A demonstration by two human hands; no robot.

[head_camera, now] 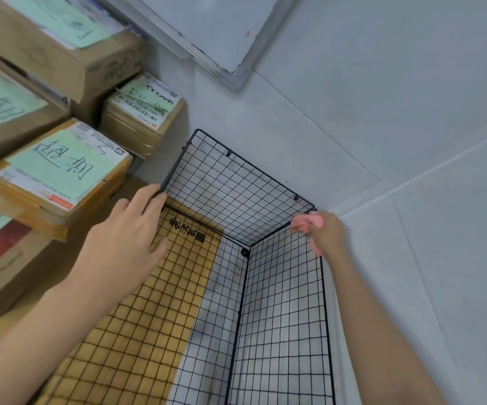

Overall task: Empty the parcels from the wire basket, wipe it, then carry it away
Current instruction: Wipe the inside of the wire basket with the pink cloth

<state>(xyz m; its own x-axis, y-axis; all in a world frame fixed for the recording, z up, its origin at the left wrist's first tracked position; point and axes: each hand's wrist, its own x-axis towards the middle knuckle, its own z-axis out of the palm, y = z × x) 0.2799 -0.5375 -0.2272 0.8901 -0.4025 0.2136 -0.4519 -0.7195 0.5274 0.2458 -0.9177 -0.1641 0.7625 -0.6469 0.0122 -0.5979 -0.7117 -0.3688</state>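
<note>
A black wire basket [236, 185] stands on the pale tiled floor, with nothing inside it. My left hand [128, 229] reaches to its left rim; the fingers are fairly straight and touch the top wire near the far left corner. My right hand [321, 232] grips the right rim at the far right corner, fingers curled over the wire. Parcels, brown cardboard boxes with green handwritten notes [58, 173], are stacked to the left outside the basket.
A large flat carton with black printing [137, 331] lies against the basket's left wall. More boxes [61, 48] pile up at the upper left. A framed whiteboard [221, 33] leans at the top. Bare tiled floor [426, 141] stretches to the right.
</note>
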